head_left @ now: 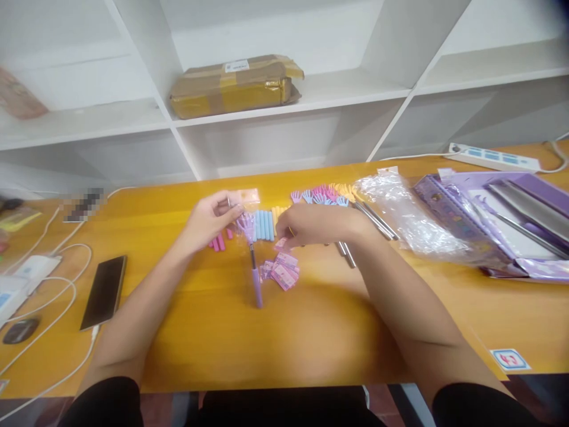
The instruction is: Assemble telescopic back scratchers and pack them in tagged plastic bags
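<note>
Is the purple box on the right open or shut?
Open. Nothing covers the top of the purple box, so its pale inside shows, with a silver rod lying in it.

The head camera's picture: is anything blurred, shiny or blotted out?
All in the head view: pale glare on the wood-toned tabletop below the pink cards, whose print is too soft to read; the clear plastic bags glint; pixelation masks a dark object at left.
</note>
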`<state>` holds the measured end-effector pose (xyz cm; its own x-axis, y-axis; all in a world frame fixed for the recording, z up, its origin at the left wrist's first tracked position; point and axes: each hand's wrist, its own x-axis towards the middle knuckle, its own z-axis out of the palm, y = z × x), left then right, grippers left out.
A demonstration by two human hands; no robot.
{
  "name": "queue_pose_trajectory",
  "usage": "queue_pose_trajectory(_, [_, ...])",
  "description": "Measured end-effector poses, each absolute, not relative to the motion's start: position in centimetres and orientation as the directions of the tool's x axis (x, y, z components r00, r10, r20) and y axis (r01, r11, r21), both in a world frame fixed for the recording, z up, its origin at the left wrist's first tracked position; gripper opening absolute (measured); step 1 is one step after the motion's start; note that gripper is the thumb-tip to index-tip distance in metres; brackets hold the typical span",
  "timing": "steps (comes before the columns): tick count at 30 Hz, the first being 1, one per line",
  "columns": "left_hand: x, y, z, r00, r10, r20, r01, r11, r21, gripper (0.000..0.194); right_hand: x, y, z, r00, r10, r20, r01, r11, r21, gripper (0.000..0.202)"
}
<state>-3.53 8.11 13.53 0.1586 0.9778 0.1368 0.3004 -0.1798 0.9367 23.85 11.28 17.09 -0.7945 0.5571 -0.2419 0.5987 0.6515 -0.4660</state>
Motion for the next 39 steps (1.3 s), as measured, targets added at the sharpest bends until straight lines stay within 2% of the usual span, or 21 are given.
queue_pose_trajectory(4, [-3.2, 7.6, 14.0, 0.124, 0.98, 0.157, 0.318, -0.189, 0.929, 0.026, 24.8, 9.8, 18.8, -0.843, 0.488, 0.225, 0.346, 0.814, -0.467, 0.01])
queue_pose_trajectory(7, [-3.2, 7.3, 14.2, 0.097, 0.983, 0.159, 0.321, -0.182, 0.93, 0.034, 24.4, 9.1, 18.7, -0.784, 0.416, 0.461, 0.243, 0.888, -0.389, 0.016])
queue_pose_trajectory(11, [-3.0, 6.9, 14.5, 0.091, 0.986, 0.143, 0.28, -0.163, 0.946, 0.043, 22.7, 9.2, 17.3, -0.751, 0.309, 0.584, 0.205, 0.949, -0.239, 0.018])
queue_pose_trajectory(15, [-2.6, 6.5, 14.7, 0.082, 0.985, 0.155, 0.213, -0.169, 0.962, 0.038, 21.5, 9.5, 16.5, -0.668, 0.309, 0.677, 0.278, 0.947, -0.157, 0.019])
queue_pose_trajectory(18, [-2.3, 6.1, 14.9, 0.048, 0.967, 0.249, 0.207, -0.253, 0.945, 0.036, 21.3, 9.4, 16.5, -0.615, 0.319, 0.721, 0.302, 0.94, -0.159, 0.022])
queue_pose_trajectory(21, [-2.0, 5.7, 15.2, 0.052, 0.954, 0.295, 0.195, -0.299, 0.934, 0.037, 21.3, 9.1, 16.6, -0.583, 0.373, 0.722, 0.323, 0.922, -0.215, 0.027])
queue_pose_trajectory(30, [-1.6, 4.5, 15.8, 0.103, 0.977, 0.188, 0.16, -0.203, 0.966, 0.047, 21.2, 8.4, 17.4, -0.491, 0.607, 0.625, 0.419, 0.793, -0.442, 0.031])
queue_pose_trajectory(36, [-1.5, 4.3, 15.7, 0.152, 0.98, 0.13, 0.13, -0.15, 0.98, 0.05, 21.7, 7.9, 17.5, -0.52, 0.574, 0.633, 0.369, 0.819, -0.44, 0.029])
queue_pose_trajectory(39, [-1.2, 4.3, 15.6, 0.171, 0.98, 0.1, 0.151, -0.127, 0.98, 0.052, 21.7, 7.6, 17.7, -0.538, 0.61, 0.582, 0.342, 0.788, -0.511, 0.027])
